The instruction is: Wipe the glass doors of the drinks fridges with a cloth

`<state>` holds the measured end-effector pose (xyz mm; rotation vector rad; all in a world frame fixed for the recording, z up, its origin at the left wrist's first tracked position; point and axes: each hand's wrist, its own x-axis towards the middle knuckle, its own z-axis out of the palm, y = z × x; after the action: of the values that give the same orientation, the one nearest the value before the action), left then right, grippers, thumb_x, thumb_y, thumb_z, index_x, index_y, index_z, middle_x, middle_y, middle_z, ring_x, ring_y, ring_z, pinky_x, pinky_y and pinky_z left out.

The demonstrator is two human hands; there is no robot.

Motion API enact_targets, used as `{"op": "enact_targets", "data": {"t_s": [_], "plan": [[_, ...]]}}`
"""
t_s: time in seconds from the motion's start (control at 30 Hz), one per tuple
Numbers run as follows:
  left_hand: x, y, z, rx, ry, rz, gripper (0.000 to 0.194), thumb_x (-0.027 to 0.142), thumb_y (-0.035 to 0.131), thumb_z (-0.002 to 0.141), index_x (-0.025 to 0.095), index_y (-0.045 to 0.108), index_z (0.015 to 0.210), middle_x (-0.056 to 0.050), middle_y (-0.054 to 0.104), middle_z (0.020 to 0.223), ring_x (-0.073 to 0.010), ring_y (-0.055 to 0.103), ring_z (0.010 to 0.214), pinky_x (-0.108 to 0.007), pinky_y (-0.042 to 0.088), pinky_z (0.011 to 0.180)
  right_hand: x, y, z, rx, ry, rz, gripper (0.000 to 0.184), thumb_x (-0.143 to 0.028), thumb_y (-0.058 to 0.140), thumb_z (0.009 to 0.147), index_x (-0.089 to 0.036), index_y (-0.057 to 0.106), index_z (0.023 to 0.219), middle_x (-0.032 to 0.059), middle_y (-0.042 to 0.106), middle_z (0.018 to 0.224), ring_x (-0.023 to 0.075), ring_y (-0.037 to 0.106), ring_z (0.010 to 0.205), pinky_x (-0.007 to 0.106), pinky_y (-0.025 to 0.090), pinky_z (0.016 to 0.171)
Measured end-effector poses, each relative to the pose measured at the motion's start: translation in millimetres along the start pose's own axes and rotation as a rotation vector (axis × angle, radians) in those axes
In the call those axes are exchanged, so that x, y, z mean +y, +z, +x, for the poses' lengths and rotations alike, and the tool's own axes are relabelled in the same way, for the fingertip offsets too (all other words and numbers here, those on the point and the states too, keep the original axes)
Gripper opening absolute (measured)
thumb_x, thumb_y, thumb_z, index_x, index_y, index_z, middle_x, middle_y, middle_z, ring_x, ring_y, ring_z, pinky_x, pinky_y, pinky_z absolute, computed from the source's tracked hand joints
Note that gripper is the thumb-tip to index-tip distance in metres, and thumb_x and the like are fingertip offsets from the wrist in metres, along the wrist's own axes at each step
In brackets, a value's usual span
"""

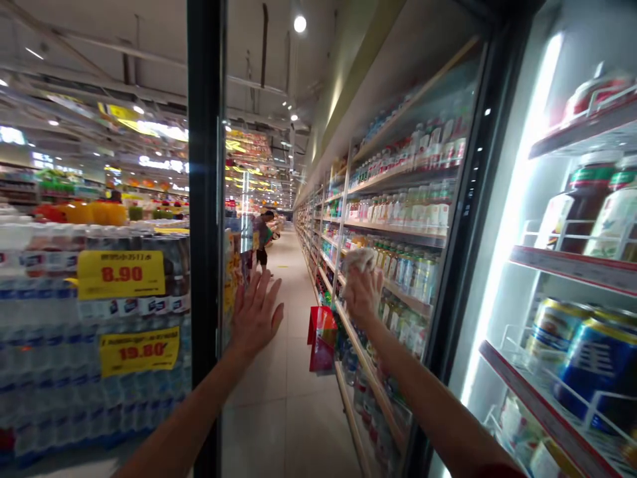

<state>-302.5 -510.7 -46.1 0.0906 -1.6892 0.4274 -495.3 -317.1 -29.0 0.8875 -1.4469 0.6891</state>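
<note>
My left hand (256, 313) lies flat with spread fingers against the glass of an open fridge door, close to the black frame (205, 199). Further right, my right hand (362, 295) is closed on a crumpled whitish cloth (361, 259) that it presses to the same glass. The cloth sticks out above the fingers, and part of it is hidden by them. Through the glass, or mirrored in it, I see long shelves of bottles (398, 206) and a red box-like stand (323, 337) on the floor.
The lit fridge on the right holds a blue can (597, 368) and dark bottles (582, 199) on wire-fronted shelves. Stacked bottled water (44, 372) with a yellow price sign (121, 274) stands left. Down the aisle is a person (263, 240).
</note>
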Motion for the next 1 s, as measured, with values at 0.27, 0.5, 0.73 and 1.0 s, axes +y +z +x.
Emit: {"op": "enact_targets", "data": {"t_s": [0.27,0.5,0.73,1.0], "plan": [[0,0.6,0,-0.019,0.001,-0.004,0.060,0.023,0.050,0.084,0.022,0.029,0.140,-0.011,0.028,0.146,-0.0245,0.021,0.137,-0.047,0.015,0.111,1,6,30,0.169,0.287,-0.094,0.049,-0.026,0.032,0.088,-0.019,0.036,0.137,0.0159,0.039,0.140,0.0261,0.027,0.135,0.055,0.021,0.106],[-11,-6.7,-1,0.000,0.019,-0.164,0.060,0.018,0.046,0.085,0.020,0.024,0.141,-0.013,0.032,0.145,-0.0236,0.024,0.137,-0.048,0.022,0.110,-73,14,-20,-0.166,-0.590,0.161,0.038,-0.025,0.047,0.084,-0.033,0.053,0.121,-0.0006,0.055,0.127,0.0192,0.024,0.136,0.047,0.006,0.113],[-22,-21.1,-2,-0.042,0.058,-0.296,0.059,0.015,0.042,0.086,0.021,0.021,0.141,-0.013,0.032,0.144,-0.0245,0.028,0.135,-0.049,0.031,0.107,-63,14,51,0.053,0.036,0.019,0.048,-0.024,0.037,0.087,-0.020,0.040,0.135,0.0135,0.043,0.138,0.0274,0.025,0.136,0.056,0.013,0.109],[-25,-25.3,-5,-0.055,0.013,-0.367,0.056,0.018,0.037,0.088,0.023,0.020,0.141,-0.012,0.029,0.145,-0.0236,0.027,0.135,-0.046,0.033,0.107,-83,11,3,-0.161,-0.595,0.155,0.037,-0.025,0.046,0.085,-0.033,0.053,0.121,-0.0018,0.052,0.130,0.0193,0.025,0.136,0.047,0.003,0.114]]}}
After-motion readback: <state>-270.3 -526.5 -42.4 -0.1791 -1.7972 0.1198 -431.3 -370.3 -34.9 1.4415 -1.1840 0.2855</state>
